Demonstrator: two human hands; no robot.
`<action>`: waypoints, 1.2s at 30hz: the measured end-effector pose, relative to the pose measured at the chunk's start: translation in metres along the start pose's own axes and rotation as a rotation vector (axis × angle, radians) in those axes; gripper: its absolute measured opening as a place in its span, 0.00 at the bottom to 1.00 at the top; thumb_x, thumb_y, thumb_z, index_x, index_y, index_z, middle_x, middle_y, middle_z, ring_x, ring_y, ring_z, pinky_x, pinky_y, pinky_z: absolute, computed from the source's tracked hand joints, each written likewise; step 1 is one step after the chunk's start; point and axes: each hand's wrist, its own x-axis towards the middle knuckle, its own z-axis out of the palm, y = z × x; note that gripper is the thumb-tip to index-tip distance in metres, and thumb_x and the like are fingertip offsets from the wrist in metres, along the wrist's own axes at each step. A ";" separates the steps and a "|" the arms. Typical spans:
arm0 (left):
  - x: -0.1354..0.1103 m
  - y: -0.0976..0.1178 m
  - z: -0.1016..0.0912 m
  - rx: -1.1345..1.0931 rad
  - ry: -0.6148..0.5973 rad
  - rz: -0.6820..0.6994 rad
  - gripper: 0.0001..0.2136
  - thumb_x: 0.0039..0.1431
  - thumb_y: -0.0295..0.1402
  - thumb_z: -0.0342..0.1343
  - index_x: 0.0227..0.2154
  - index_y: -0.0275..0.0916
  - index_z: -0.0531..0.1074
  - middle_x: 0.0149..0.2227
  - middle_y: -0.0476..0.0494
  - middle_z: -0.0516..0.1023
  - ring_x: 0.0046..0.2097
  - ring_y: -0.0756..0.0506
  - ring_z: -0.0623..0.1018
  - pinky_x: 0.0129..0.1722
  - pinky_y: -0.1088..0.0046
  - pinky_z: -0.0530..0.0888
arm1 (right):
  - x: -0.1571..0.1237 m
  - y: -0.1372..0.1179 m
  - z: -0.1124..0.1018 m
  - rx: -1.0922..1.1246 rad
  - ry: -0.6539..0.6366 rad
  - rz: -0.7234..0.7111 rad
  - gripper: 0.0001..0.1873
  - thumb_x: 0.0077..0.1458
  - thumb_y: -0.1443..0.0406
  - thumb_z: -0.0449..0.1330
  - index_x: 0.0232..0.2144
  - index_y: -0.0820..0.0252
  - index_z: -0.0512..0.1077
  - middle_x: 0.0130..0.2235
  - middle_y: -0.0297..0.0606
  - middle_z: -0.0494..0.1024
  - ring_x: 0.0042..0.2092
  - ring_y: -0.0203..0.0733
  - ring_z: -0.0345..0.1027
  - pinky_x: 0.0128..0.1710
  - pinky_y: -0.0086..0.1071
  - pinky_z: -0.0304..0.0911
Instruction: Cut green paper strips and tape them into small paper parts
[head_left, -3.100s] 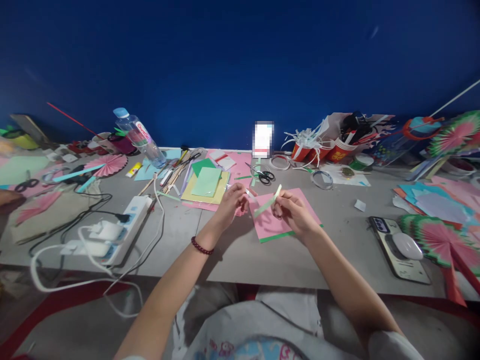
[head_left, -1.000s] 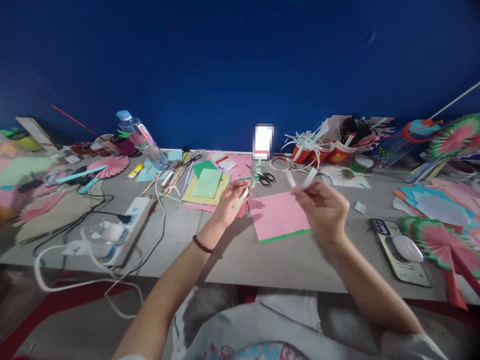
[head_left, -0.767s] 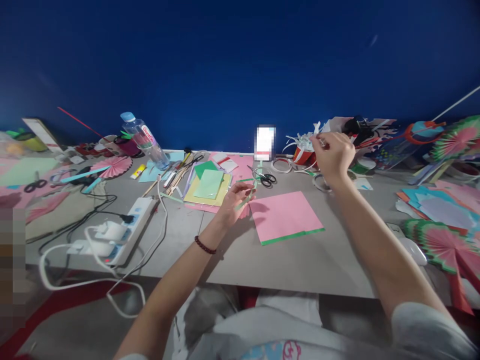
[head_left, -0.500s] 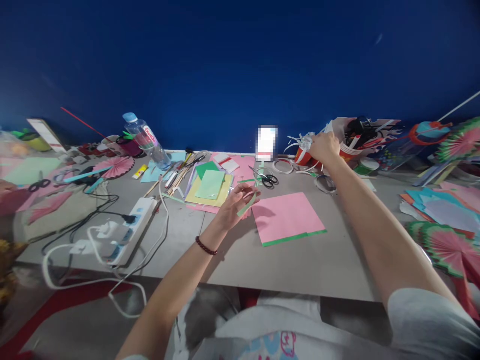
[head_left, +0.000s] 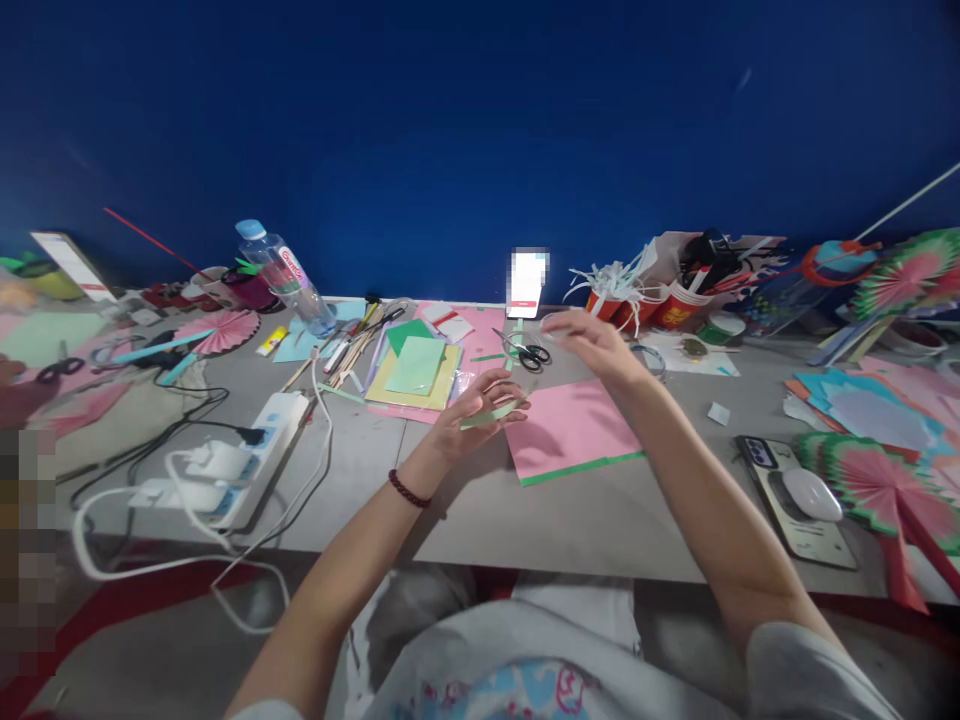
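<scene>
My left hand (head_left: 474,407) is closed on a thin pale green paper strip (head_left: 495,411), held just above the grey table (head_left: 585,520). My right hand (head_left: 592,342) hovers above the table's far middle, a little blurred, fingers stretched out and holding nothing. It is near black scissors (head_left: 529,352) and a tape ring (head_left: 556,322). A pink sheet with a green edge (head_left: 570,430) lies flat between and below my hands.
Red paper cups (head_left: 671,305) stuffed with white strips stand at the back right. Coloured paper stack (head_left: 412,370), water bottle (head_left: 281,275), power strip with cables (head_left: 251,445), phone and mouse (head_left: 799,495), pink-green paper fans (head_left: 877,480) surround the work spot.
My right hand carried a white strip to the red cups, left it there, and has come back toward the middle with nothing in it. My left hand stayed put, still holding the green strip.
</scene>
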 end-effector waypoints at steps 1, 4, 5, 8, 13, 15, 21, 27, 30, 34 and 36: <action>0.000 0.000 0.000 0.007 -0.014 -0.010 0.24 0.45 0.42 0.66 0.47 0.45 0.71 0.42 0.42 0.75 0.46 0.40 0.76 0.53 0.56 0.67 | -0.008 -0.009 0.007 0.085 -0.146 0.026 0.11 0.55 0.61 0.57 0.37 0.58 0.77 0.44 0.40 0.77 0.47 0.46 0.69 0.50 0.42 0.61; -0.001 0.001 0.002 0.034 -0.018 -0.032 0.26 0.43 0.45 0.66 0.46 0.45 0.71 0.42 0.41 0.75 0.46 0.38 0.76 0.52 0.55 0.67 | -0.022 -0.026 0.016 0.282 -0.454 0.121 0.13 0.57 0.57 0.57 0.34 0.59 0.77 0.37 0.39 0.79 0.41 0.43 0.71 0.46 0.41 0.64; -0.001 0.001 0.003 0.045 -0.014 -0.037 0.26 0.42 0.46 0.66 0.46 0.45 0.71 0.41 0.41 0.75 0.46 0.38 0.76 0.52 0.55 0.67 | -0.024 -0.028 0.017 0.331 -0.495 0.138 0.13 0.56 0.57 0.58 0.33 0.60 0.77 0.35 0.39 0.79 0.39 0.42 0.71 0.45 0.40 0.65; -0.002 0.004 0.004 0.070 -0.012 -0.039 0.26 0.43 0.46 0.66 0.46 0.44 0.70 0.42 0.40 0.75 0.47 0.37 0.76 0.52 0.55 0.68 | -0.022 -0.029 0.016 0.416 -0.513 0.162 0.09 0.52 0.60 0.62 0.28 0.60 0.76 0.30 0.36 0.76 0.34 0.39 0.69 0.40 0.37 0.66; -0.002 0.006 0.004 0.068 -0.003 0.007 0.28 0.43 0.48 0.65 0.48 0.44 0.70 0.43 0.40 0.76 0.45 0.38 0.77 0.50 0.56 0.69 | -0.022 -0.028 0.014 0.441 -0.530 0.193 0.06 0.50 0.63 0.63 0.26 0.60 0.74 0.27 0.33 0.73 0.31 0.36 0.67 0.36 0.34 0.65; -0.001 0.007 0.002 0.076 0.031 0.023 0.30 0.42 0.49 0.66 0.48 0.44 0.69 0.46 0.40 0.75 0.44 0.38 0.78 0.50 0.56 0.69 | -0.023 -0.028 0.013 0.440 -0.526 0.204 0.06 0.50 0.63 0.63 0.27 0.60 0.74 0.27 0.33 0.73 0.31 0.36 0.66 0.35 0.34 0.64; 0.003 0.010 0.003 0.155 0.105 0.121 0.29 0.43 0.43 0.68 0.51 0.45 0.71 0.50 0.40 0.73 0.41 0.45 0.76 0.43 0.66 0.72 | -0.024 -0.024 0.017 0.526 -0.460 0.228 0.06 0.51 0.64 0.62 0.26 0.61 0.73 0.26 0.33 0.72 0.30 0.36 0.65 0.34 0.34 0.63; 0.005 0.002 0.008 0.175 0.153 0.056 0.22 0.42 0.34 0.70 0.43 0.41 0.75 0.39 0.44 0.77 0.40 0.47 0.76 0.44 0.68 0.72 | -0.037 -0.015 0.028 0.697 -0.320 0.366 0.07 0.49 0.63 0.63 0.25 0.62 0.72 0.23 0.33 0.70 0.27 0.35 0.63 0.30 0.31 0.59; 0.003 0.000 0.006 0.079 0.182 0.061 0.24 0.45 0.37 0.69 0.47 0.45 0.73 0.43 0.46 0.77 0.41 0.47 0.77 0.48 0.68 0.71 | -0.050 -0.010 0.035 0.793 -0.229 0.447 0.09 0.48 0.61 0.64 0.25 0.61 0.70 0.23 0.33 0.69 0.27 0.36 0.63 0.29 0.31 0.59; 0.003 -0.001 0.005 0.021 0.213 0.100 0.27 0.47 0.45 0.67 0.51 0.48 0.70 0.52 0.45 0.75 0.47 0.45 0.76 0.52 0.66 0.69 | -0.065 -0.010 0.046 0.879 -0.122 0.519 0.11 0.46 0.59 0.65 0.26 0.60 0.69 0.26 0.33 0.70 0.28 0.36 0.64 0.29 0.31 0.61; 0.004 -0.005 0.008 -0.007 0.226 0.100 0.28 0.45 0.47 0.67 0.51 0.48 0.69 0.53 0.45 0.74 0.49 0.45 0.76 0.54 0.65 0.68 | -0.068 -0.012 0.052 0.915 -0.074 0.542 0.12 0.45 0.58 0.66 0.26 0.59 0.69 0.26 0.34 0.71 0.29 0.36 0.65 0.30 0.32 0.62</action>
